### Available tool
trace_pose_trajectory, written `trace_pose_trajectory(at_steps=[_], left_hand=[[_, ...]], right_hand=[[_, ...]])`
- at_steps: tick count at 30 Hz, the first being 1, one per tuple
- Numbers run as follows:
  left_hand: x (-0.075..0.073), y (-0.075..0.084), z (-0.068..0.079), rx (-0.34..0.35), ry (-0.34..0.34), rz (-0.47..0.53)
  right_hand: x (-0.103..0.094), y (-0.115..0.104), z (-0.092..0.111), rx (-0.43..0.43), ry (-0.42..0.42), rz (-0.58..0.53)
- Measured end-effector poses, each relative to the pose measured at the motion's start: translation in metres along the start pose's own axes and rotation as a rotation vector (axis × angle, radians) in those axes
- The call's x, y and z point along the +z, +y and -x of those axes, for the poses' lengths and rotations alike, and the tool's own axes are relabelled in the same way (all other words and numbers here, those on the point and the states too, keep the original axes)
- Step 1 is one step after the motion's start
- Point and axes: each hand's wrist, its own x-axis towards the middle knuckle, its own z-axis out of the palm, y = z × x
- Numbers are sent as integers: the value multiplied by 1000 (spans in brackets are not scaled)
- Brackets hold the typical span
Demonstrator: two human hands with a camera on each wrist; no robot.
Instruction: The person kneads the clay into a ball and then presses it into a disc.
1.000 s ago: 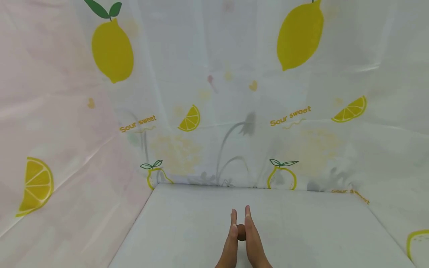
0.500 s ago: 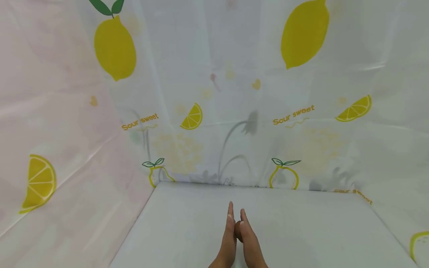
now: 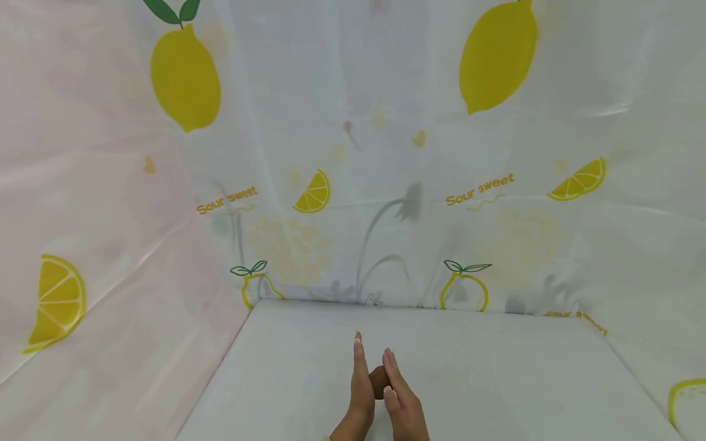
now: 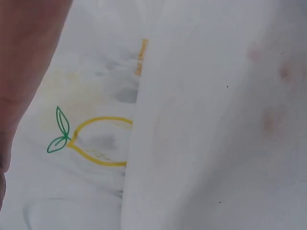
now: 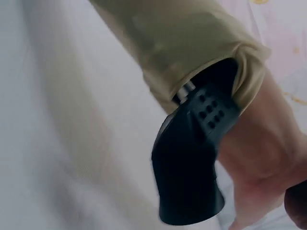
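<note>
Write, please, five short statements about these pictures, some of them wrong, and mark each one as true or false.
1. The brown ball is between the left hand and the right hand. True.
2. The table is black. False: it is white.
3. The cloth behind the table has printed lemons. True.
4. The fingers of both hands are curled into tight fists. False: they are mostly straight.
5. In the right wrist view, a black device shows at the end of a sleeve. True.
</note>
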Motion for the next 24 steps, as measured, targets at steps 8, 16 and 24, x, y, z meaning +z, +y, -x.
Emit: trace_pose_trajectory(at_steps=[8, 16, 24], left_hand=[[5, -4, 10, 21, -239, -54], [14, -6, 22, 70, -369, -81], [13, -2, 28, 145, -526, -87]], right_hand=[[-8, -8, -8, 187, -84, -107], [-23, -2, -27, 394, -109, -233], [-34, 11, -42, 459, -48, -257]])
